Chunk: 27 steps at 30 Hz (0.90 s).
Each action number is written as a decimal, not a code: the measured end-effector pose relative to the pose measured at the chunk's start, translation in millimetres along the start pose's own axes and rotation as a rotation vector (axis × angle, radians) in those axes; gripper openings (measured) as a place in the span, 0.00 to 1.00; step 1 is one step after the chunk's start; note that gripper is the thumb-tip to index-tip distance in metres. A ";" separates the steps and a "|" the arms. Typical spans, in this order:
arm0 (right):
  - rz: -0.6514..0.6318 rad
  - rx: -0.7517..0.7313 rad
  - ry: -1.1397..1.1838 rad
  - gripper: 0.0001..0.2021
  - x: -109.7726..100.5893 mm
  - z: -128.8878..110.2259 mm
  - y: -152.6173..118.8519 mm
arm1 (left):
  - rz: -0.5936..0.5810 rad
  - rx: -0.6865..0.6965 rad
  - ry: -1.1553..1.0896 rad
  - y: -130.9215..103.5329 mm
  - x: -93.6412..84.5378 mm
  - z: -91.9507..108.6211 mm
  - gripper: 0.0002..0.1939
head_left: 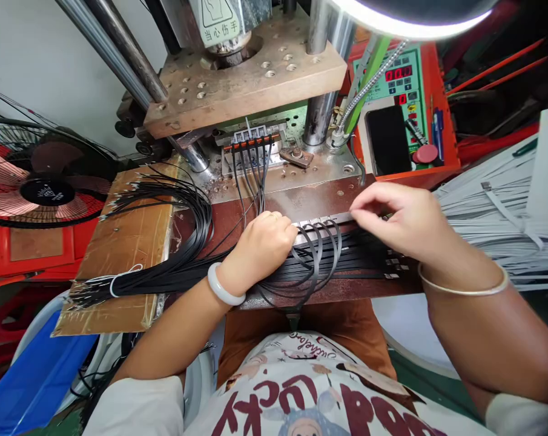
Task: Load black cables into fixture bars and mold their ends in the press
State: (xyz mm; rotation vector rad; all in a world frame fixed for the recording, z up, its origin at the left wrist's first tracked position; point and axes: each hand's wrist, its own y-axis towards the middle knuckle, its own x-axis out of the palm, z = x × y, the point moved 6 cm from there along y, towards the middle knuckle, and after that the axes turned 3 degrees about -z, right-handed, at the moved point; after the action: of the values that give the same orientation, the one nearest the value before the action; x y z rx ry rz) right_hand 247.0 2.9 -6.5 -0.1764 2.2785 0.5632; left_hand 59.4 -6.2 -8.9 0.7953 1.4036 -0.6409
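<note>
On the dark red bench edge lies a slim metal strip (316, 227) with several flat black cables (318, 254) looped from it toward me. My left hand (267, 242) is closed over the strip's left end; its fingertips are hidden beneath the knuckles. At the other end, thumb and forefinger of my right hand (398, 218) pinch together at the strip's tip. Beyond them, several black cables run into a metal fixture (250, 148) under the press plate (250, 85). More flat black cables with metal ends lie beneath my hands.
A tied bundle of black cables (165, 272) rests on a cardboard piece (132, 242) at left, near a fan (46, 188). An orange control box (450, 142) with a phone (387, 140) stands right of the press. Flat white cables (491, 224) are piled at far right.
</note>
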 end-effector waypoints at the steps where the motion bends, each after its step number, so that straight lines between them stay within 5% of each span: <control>1: -0.119 -0.075 -0.100 0.03 5.6 -6.1 -3.0 | 0.037 0.000 -0.068 -1.2 -0.8 -4.0 0.09; 4: -0.350 -0.302 -0.460 0.07 25.0 -21.8 -14.2 | 0.251 -0.059 -0.262 -14.3 -16.0 -26.6 0.12; 8: -0.355 -0.458 -0.689 0.08 30.2 -31.7 -19.9 | 0.566 -0.319 -0.380 -56.1 -43.7 -78.2 0.15; 11: -0.378 -0.459 -0.675 0.07 18.9 -25.0 -24.2 | 0.793 -0.434 -0.449 -92.8 -52.2 -116.7 0.14; 15: -0.400 -0.353 -0.708 0.08 0.1 -1.7 -32.5 | 1.096 -0.564 -0.642 -126.3 -42.6 -157.5 0.11; 21: -0.483 -0.244 -0.867 0.06 -13.0 13.2 -39.1 | 1.258 -0.595 -0.988 -128.6 -32.4 -172.8 0.10; 27: -0.519 -0.249 -0.841 0.07 -12.5 9.1 -36.7 | 1.278 -0.597 -1.110 -130.7 -33.8 -176.4 0.10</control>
State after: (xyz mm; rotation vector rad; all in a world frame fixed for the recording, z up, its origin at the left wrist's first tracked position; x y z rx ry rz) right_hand 272.4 -26.4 -15.7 -0.5252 1.2767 0.5088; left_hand -153.2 54.5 12.1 0.5236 -0.1003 0.3571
